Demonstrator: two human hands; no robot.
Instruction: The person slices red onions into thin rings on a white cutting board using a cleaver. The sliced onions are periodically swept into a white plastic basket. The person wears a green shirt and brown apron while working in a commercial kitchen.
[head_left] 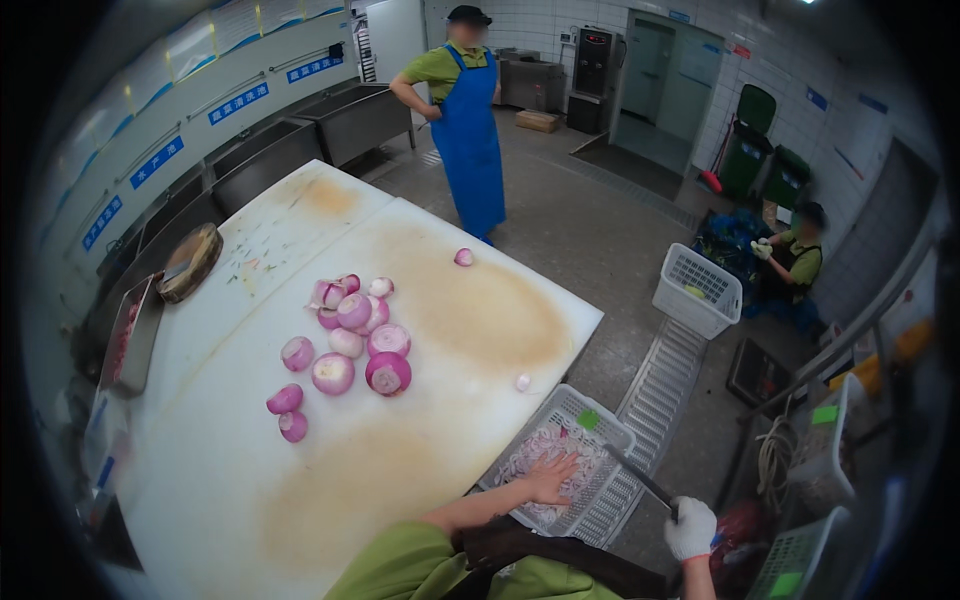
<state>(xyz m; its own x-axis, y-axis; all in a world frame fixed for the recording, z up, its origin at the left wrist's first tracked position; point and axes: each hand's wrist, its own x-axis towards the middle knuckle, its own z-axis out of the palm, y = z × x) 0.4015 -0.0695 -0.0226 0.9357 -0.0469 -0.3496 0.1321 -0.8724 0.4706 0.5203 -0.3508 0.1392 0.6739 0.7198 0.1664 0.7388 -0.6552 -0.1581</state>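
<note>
My left hand (550, 479), bare, lies with fingers spread on sliced onion (535, 456) in a light grey plastic basket (612, 428) beside the table's near right corner. A green tag (588, 420) sits on the basket's far side. My right hand (691, 528), in a white glove, is closed around the handle of a knife (640, 475); its blade points up and left, over the basket's right rim. Several peeled red onions (333, 373) are grouped on the white table (420, 430), left of the basket. A small onion piece (523, 382) rests near the table edge.
Another onion (464, 257) lies toward the far edge. At the left are a round wooden board (190, 262) and a metal tray (138, 335). A person in a blue apron (470, 140) stands beyond the table; another (800, 258) sits behind a white crate (700, 290). More baskets (825, 440) stand right.
</note>
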